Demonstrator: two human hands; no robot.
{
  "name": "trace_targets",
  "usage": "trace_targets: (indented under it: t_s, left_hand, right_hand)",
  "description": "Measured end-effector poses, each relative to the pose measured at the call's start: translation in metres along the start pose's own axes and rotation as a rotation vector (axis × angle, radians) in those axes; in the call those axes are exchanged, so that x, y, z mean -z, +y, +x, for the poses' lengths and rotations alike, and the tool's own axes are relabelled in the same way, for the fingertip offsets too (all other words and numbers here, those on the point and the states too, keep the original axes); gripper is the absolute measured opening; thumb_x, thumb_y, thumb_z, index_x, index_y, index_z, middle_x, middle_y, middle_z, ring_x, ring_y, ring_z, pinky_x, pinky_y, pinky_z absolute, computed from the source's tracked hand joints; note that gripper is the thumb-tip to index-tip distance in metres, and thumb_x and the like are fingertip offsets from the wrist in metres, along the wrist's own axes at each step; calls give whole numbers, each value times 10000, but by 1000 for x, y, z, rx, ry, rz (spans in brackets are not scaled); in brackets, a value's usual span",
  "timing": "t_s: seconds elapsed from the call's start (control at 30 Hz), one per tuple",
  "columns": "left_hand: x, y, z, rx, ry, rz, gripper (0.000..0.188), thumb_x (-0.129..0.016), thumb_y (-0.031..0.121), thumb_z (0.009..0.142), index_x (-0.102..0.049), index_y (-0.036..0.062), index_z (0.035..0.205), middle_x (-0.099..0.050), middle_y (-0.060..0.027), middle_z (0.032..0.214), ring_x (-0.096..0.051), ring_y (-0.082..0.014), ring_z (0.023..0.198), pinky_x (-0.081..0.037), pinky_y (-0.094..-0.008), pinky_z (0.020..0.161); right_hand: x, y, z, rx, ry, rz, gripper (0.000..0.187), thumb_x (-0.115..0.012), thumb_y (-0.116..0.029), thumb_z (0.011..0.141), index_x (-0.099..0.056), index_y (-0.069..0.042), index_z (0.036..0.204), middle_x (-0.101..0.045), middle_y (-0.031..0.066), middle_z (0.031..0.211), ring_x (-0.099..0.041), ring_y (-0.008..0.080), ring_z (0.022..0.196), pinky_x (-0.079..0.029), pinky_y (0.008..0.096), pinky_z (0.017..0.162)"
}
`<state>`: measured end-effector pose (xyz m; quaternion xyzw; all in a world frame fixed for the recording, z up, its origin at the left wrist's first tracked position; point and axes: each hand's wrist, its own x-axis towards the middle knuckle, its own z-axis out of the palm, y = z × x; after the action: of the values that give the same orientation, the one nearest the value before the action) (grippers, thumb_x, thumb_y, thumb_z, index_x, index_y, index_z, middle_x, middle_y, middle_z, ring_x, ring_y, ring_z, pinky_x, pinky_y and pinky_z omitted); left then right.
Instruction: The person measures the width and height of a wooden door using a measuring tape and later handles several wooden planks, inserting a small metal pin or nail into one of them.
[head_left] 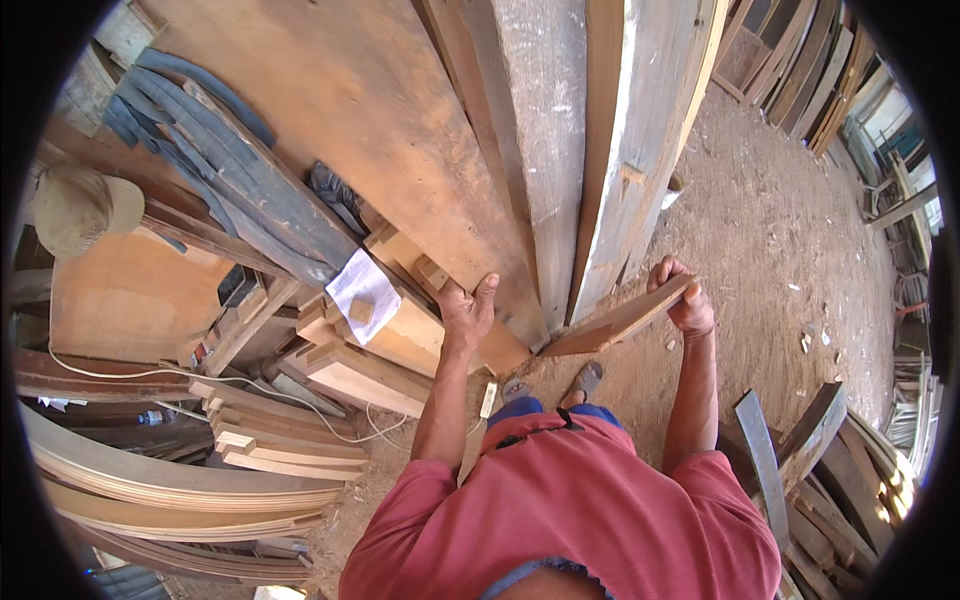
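My right hand is closed around the upper end of a wooden board. That board slants down to the left, its lower end near the foot of the leaning planks. At the near edge of a wide brown board, my left hand is closed, thumb against the face and fingers partly hidden at the edge. Just beside those fingers is a small wooden block. A paper sheet lies on the wood to the left, with another small block on it.
Tall grey planks lean beside the wide board. Cut timber and curved pieces are stacked at left, crossed by a pale cord. Dark strips and a cap lie farther back. Loose boards stand at lower right.
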<state>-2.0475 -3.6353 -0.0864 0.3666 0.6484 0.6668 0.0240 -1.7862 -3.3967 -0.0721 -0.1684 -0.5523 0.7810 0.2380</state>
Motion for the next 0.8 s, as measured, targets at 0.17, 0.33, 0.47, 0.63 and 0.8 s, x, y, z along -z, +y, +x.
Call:
trace_targets:
  t_s: [0.17, 0.33, 0.47, 0.63, 0.8]
  left_hand:
    - [-17, -9, 33, 99, 55, 26, 430, -630, 228, 895, -501, -83, 1163, -656, -207, 980, -645, -321, 892, -497, -382, 808]
    - [-24, -31, 71, 167, 32, 408, 599, -589, 368, 891, -424, -115, 1205, -604, -335, 1009, -588, -486, 930, -472, -485, 842]
    - [3, -62, 94, 201, 100, 545, 547, -618, 348, 877, -463, -100, 1150, -618, -314, 984, -602, -459, 945, -479, -476, 832]
    - [1, -34, 99, 338, -44, 432, 516, -649, 298, 863, -481, -41, 1215, -622, -275, 1040, -606, -419, 993, -487, -429, 841]
    - [-1, -33, 72, 136, 52, 61, 460, -641, 283, 870, -516, -24, 1190, -644, -200, 1060, -630, -312, 1006, -483, -378, 856]
  right_hand:
    - [6, 2, -1, 14, -21, 0, 753, -705, -768, 578, -532, -98, 877, -567, 33, 818, -542, 144, 801, -423, 303, 744]
    - [29, 12, -11, 167, -18, -21, 723, -643, -715, 713, -549, -42, 961, -537, 28, 872, -531, 148, 820, -439, 308, 734]
    - [12, 14, 2, 111, 46, 42, 762, -693, -761, 598, -536, -62, 857, -596, 59, 767, -584, 161, 715, -462, 292, 673]
    - [14, 7, -11, 145, 162, 26, 758, -692, -768, 592, -529, -66, 825, -599, 65, 741, -587, 165, 667, -470, 285, 623]
    - [8, 8, -14, 205, 91, -43, 668, -584, -737, 740, -502, -84, 852, -541, 27, 769, -540, 145, 737, -443, 294, 679]
